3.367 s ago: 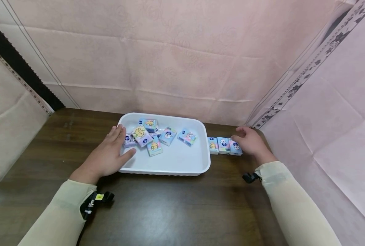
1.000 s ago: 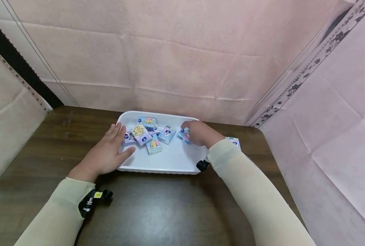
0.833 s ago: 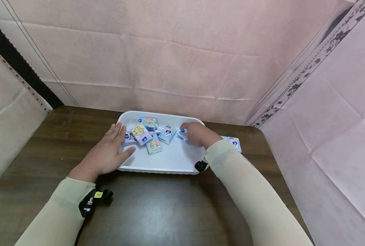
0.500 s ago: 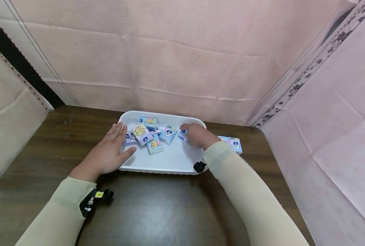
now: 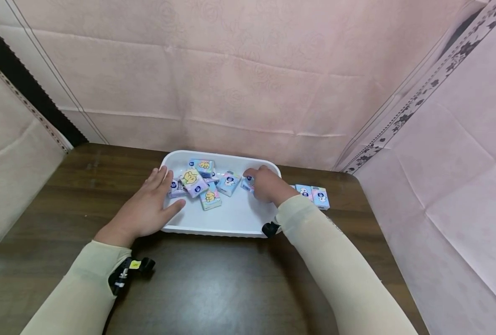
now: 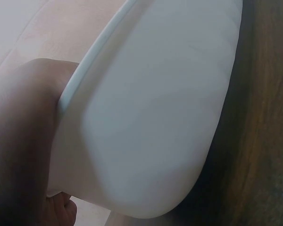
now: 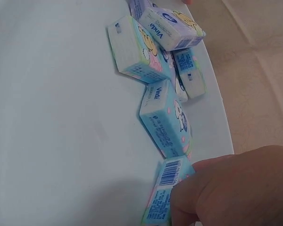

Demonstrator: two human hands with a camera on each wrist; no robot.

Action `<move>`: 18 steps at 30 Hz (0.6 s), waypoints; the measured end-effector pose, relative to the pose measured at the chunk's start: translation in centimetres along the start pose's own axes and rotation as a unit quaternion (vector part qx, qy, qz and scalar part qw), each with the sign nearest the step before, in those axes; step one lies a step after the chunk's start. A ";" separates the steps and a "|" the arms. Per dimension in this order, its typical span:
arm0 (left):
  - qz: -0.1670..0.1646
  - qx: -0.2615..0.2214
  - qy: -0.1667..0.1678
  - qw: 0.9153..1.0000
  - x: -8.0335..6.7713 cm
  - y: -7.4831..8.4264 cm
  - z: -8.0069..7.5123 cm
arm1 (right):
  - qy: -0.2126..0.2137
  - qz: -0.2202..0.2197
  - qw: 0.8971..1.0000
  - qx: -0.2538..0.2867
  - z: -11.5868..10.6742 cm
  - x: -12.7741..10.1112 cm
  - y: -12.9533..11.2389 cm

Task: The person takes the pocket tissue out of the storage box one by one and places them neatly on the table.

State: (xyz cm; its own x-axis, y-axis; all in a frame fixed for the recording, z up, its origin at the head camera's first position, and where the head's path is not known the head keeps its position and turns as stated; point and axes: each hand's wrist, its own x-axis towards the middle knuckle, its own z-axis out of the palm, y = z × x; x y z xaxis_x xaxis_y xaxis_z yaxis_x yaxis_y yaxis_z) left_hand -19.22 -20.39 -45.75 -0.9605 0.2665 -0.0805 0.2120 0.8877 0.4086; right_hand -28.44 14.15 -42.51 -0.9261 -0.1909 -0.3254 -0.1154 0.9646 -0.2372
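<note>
A dark wooden table point(image 5: 214, 279) stood inside a booth of pink embossed paper walls point(image 5: 248, 79), with a flowered border strip running down toward the far right corner. A white plastic tray point(image 5: 231, 218) sat at the middle of the table's far edge. The right hand point(image 5: 268, 185) lay in the tray's far right corner, fingers curled round a small tissue pack point(image 7: 167, 193); the right wrist view showed the barcode end of that pack poking out from under the thumb, its long axis running roughly toward the tray's near edge, most of it covered by the hand. The left hand point(image 5: 145, 209) rested flat on the tray's left rim, fingers straight and spread, thumb inside. A loose heap of tissue packs point(image 5: 201, 184) lay in the tray's far left part, pointing every which way. Two more packs point(image 5: 314, 194) sat side by side on the table just right of the tray. The left wrist view showed only blurred tray wall and palm
</note>
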 end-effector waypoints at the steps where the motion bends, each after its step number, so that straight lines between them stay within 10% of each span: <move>1: 0.000 0.001 0.000 1.000 0.0 0.0 0.0 | 0.003 0.000 1.000 0.004 0.0 0.0 0.0; 18: 0.004 0.002 0.003 1.000 0.1 -0.2 0.2 | 0.031 -0.032 0.998 0.040 -0.3 -0.2 0.4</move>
State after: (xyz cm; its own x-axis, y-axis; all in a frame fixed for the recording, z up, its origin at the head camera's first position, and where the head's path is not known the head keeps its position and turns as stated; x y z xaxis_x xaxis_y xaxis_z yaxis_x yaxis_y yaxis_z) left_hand -19.34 -20.48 -46.03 -0.9598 0.2710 -0.0730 0.2195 0.8869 0.4064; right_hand -28.38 14.62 -42.23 -0.9385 -0.2381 -0.2502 -0.1487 0.9324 -0.3296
